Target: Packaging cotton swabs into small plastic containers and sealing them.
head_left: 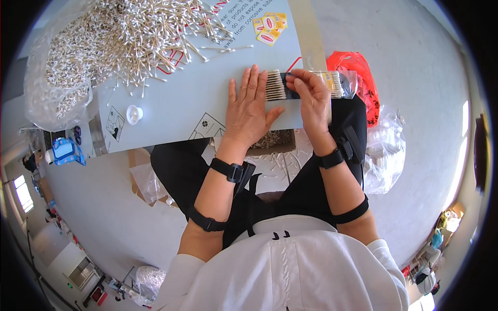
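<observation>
My left hand (pixel 249 106) lies flat on the table, fingers stretched out, its fingertips and thumb beside a row of cotton swabs (pixel 275 85). The swabs lie side by side on a dark strip (pixel 292 94). My right hand (pixel 314 98) is bent over that strip just right of the row, thumb and fingers pinched at its upper part. The exact grip is partly hidden by the fingers. Past my right hand, at the table's right edge, a clear plastic packet (pixel 350 83) holds more swabs and a yellow label.
A large heap of loose cotton swabs (pixel 140 36) spills from a clear bag (pixel 39 103) at the far left. Yellow labels (pixel 270 28) and a small white round cap (pixel 134 114) lie on the table (pixel 171 122). A red bag (pixel 358 65) hangs at the right. Below sits a box of swabs (pixel 277 141).
</observation>
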### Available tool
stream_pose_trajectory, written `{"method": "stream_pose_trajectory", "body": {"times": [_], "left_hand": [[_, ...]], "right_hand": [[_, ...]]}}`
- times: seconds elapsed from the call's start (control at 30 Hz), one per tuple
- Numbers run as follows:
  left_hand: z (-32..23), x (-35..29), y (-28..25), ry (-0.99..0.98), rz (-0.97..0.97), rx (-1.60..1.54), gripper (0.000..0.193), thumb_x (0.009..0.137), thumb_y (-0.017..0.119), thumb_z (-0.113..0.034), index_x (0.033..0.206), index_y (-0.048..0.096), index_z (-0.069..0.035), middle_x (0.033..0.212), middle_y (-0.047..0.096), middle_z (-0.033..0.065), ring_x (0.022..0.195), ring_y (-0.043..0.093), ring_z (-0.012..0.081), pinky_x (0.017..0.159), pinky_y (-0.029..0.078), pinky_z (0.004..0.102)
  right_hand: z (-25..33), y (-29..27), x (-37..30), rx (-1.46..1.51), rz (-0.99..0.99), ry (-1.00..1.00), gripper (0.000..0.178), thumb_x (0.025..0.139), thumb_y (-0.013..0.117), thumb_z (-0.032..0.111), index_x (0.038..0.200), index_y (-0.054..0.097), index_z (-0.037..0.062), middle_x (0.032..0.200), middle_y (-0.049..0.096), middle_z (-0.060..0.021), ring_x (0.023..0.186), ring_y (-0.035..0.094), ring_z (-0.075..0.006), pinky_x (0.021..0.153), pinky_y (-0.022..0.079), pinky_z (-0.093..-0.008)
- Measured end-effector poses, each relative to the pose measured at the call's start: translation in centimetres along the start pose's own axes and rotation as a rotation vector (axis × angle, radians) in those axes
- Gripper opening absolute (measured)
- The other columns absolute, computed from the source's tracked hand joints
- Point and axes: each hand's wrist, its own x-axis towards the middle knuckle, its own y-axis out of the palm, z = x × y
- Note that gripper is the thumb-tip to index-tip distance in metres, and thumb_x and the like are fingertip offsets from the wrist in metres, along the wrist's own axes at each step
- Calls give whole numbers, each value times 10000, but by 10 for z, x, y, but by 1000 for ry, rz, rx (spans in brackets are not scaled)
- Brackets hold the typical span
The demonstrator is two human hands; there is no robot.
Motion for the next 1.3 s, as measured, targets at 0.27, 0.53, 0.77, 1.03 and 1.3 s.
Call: {"method": "stream_pose_trajectory", "body": {"times": [0.27, 0.53, 0.77, 1.03, 1.3], "left_hand": [[1, -3, 4, -9, 44, 24, 882, 877, 617, -513, 1529, 232, -60, 1603, 202, 154, 1490, 176, 308, 1191, 111, 540], [1, -3, 6, -7, 32, 37, 876, 877, 612, -522, 1523, 242, -61, 1599, 213, 153, 1487, 186, 304, 1189, 124, 542], [1, -3, 6, -9, 24, 36, 874, 876, 610, -527, 1522, 246, -64, 1598, 216, 153, 1487, 188, 302, 1190, 123, 538], [1, -3, 7, -12, 26, 46, 876, 878, 595, -543, 1524, 240, -69, 1600, 210, 143, 1488, 183, 293, 1194, 111, 530], [1, -3, 7, -13, 24, 54, 873, 879, 587, -552, 1522, 248, -68, 1599, 216, 140, 1488, 187, 291, 1194, 113, 530]], "right_hand": [[7, -13, -13, -700, 146, -281, 76, 829, 663, 24, 904, 660, 35, 816, 613, -115, 701, 633, -267, 611, 489, -357], [3, -11, -12, -795, 178, -343, 23, 851, 655, 83, 866, 662, 68, 804, 596, -112, 719, 614, -338, 625, 491, -410], [5, -11, -12, -793, 165, -361, 17, 845, 655, 77, 851, 665, 65, 804, 600, -108, 720, 621, -327, 623, 496, -406], [2, -12, -9, -715, 147, -286, 64, 833, 654, 60, 890, 683, 63, 792, 601, -111, 692, 617, -313, 610, 486, -392], [5, -10, -4, -771, 165, -294, 66, 843, 661, 75, 903, 688, 68, 788, 601, -107, 691, 619, -305, 615, 486, -387]]}}
